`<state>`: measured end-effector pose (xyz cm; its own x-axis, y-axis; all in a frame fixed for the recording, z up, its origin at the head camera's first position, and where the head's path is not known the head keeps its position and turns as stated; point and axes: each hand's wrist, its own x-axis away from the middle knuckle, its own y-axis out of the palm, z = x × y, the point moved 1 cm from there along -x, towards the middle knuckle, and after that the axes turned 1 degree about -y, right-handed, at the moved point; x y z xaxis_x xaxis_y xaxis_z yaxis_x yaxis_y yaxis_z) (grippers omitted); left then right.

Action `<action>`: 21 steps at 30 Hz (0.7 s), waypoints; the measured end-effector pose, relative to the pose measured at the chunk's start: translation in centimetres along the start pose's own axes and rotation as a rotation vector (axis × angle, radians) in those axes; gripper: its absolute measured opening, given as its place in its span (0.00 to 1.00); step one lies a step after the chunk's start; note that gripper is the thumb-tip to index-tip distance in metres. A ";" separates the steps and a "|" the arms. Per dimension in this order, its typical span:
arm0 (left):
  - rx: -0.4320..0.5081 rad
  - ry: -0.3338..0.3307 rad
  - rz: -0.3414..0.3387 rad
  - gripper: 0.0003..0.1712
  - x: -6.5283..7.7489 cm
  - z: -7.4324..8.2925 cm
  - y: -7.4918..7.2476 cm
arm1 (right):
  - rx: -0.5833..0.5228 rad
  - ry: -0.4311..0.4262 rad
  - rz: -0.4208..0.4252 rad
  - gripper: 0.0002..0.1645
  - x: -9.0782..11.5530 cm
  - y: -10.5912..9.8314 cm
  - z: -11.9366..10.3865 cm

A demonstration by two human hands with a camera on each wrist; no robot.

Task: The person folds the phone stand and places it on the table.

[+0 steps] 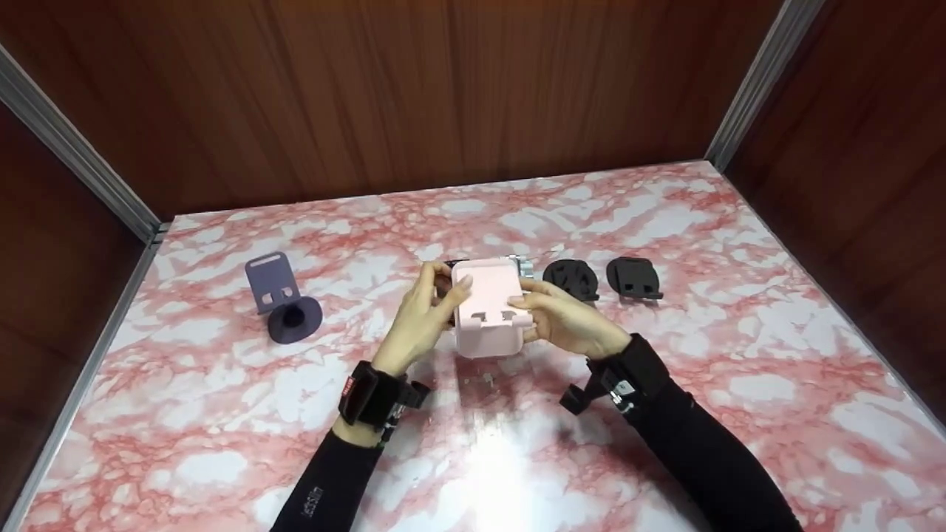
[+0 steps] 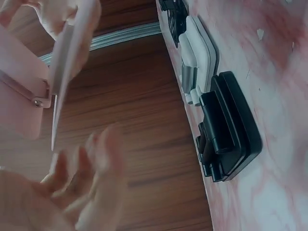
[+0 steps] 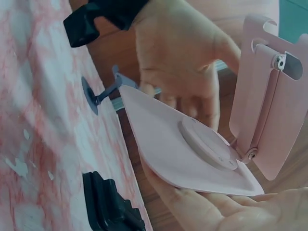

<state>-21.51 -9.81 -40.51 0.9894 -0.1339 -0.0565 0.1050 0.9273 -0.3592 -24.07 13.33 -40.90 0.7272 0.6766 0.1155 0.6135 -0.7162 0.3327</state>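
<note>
A pink folding phone stand [image 1: 490,295] is held up over the table, its hinged arm and round pivot plate [image 3: 207,142] showing in the right wrist view. My right hand [image 1: 573,321] grips the flat base by its edge, with fingers [image 3: 192,207] under it in that view. On the other side, my left hand [image 1: 417,325] is close to the stand's edge. The left wrist view shows its fingers [image 2: 103,163] loosely bent and apart from the pink panel. In the head view the left thumb overlaps the stand's edge.
A purple phone stand [image 1: 273,284] stands unfolded at the left. Two black stands [image 1: 570,279] [image 1: 634,278] lie at the right. Behind the pink stand, partly hidden, are a folded black stand [image 2: 226,125] and a white one [image 2: 197,57]. Wood panels [image 1: 369,96] enclose the marbled table [image 1: 739,369].
</note>
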 end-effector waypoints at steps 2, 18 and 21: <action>0.084 -0.051 -0.081 0.23 0.1 0.0 0.0 | -0.007 -0.012 -0.001 0.35 0.0 -0.1 -0.1; 0.281 -0.124 -0.226 0.28 -0.2 0.2 -0.2 | 0.027 0.005 0.056 0.43 -0.1 -0.8 -0.3; 0.302 -0.117 -0.226 0.28 -0.2 -0.1 -0.1 | 0.031 0.012 0.067 0.43 -0.1 -0.8 -0.3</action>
<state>-21.76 -9.92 -40.51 0.9410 -0.3217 0.1052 0.3289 0.9425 -0.0594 -24.70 13.90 -40.88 0.7634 0.6288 0.1480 0.5729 -0.7649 0.2944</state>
